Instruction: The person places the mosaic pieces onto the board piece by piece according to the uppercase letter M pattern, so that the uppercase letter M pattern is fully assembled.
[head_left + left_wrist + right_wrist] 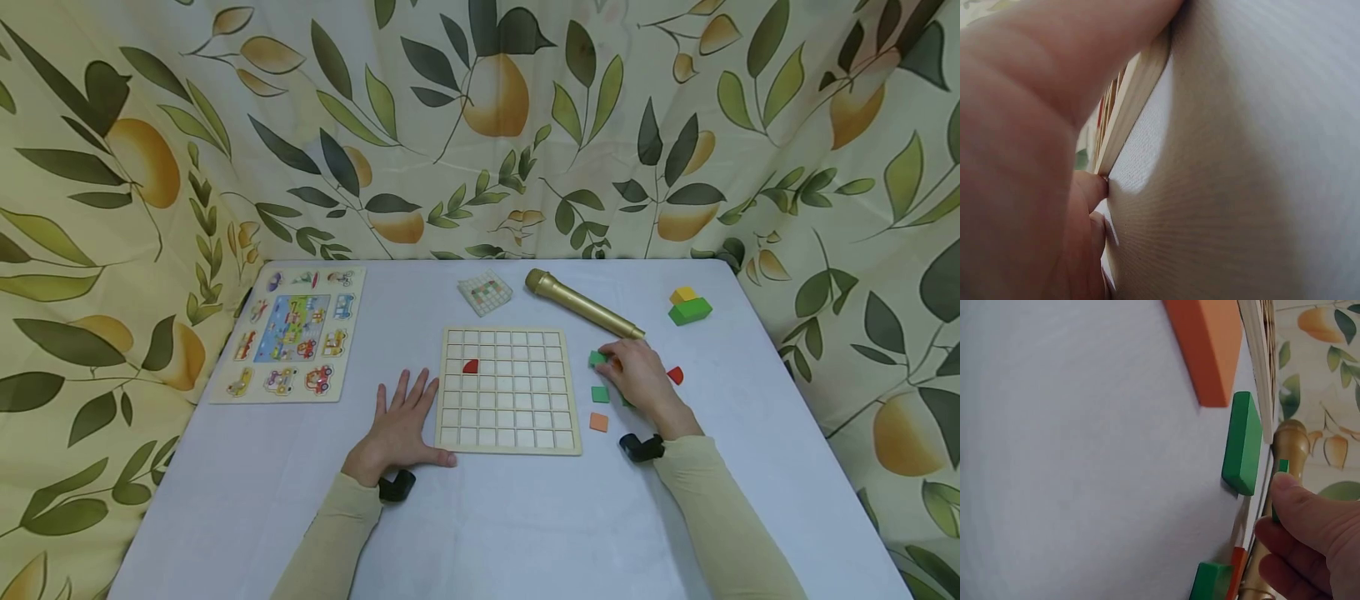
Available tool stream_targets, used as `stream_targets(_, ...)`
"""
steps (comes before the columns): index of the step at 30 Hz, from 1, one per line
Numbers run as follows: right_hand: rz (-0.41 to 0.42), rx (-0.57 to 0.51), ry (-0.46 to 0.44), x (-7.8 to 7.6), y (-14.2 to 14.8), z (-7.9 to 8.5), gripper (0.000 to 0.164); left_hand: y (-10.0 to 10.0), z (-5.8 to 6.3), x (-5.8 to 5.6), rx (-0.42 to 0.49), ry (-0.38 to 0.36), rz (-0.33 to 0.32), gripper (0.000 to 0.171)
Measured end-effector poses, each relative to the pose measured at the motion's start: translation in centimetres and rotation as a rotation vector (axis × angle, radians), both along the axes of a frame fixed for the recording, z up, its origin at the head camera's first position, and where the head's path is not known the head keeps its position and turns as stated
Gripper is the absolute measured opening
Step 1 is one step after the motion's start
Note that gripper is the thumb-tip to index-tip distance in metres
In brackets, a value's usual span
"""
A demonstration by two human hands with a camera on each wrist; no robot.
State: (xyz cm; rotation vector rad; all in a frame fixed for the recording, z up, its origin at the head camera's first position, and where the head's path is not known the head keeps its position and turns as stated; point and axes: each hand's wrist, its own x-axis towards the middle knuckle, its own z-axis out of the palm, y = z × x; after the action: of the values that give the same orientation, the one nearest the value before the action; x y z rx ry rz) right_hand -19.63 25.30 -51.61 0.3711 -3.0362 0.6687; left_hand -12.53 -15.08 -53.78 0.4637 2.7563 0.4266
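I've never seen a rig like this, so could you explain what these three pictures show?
There's no robot: a person works with two bare hands, with a small camera on each wrist. The big picture comes from a camera on the head, looking forward and down; the other two are close-ups from the wrists. On the white-covered table lie a grid board with a red piece on it, a picture board, a small patterned card, a gold stick-shaped object and loose colored blocks. The left hand is spread against the grid board's edge. The right hand pinches a green piece.
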Motion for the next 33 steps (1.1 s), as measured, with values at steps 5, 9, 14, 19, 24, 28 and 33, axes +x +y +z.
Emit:
stream_targets(5,-0.008,-0.030,0.017,0.0,-0.5,0.2,0.031,0.0,0.1,0.0,0.000,0.000,0.000,0.137)
stream_targets(9,-0.002,-0.051,0.037,-0.1,-1.1,0.4,0.030,0.0,0.2,0.0,0.015,0.009,-0.001,0.136)
stream_targets(14,0.032,-0.062,0.069,0.0,-1.8,0.6,0.028,0.0,0.2,0.0,0.023,0.009,-0.002,0.136)
stream_targets(19,0.074,-0.086,0.107,-0.1,-2.6,0.9,0.027,0.0,0.1,0.0,0.021,0.013,-0.001,0.136)
stream_targets(24,0.105,-0.111,0.120,-0.4,-3.8,1.3,0.028,0.0,0.0,0.0,0.007,-0.003,0.005,0.136)
stream_targets(28,0.134,-0.115,0.128,-0.6,-4.9,1.4,0.028,0.0,-0.1,0.0,0.006,-0.014,0.006,0.136)
stream_targets(33,0.171,-0.128,0.138,-0.8,-6.3,1.6,0.028,0.0,-0.1,0.0,0.008,-0.013,0.003,0.136)
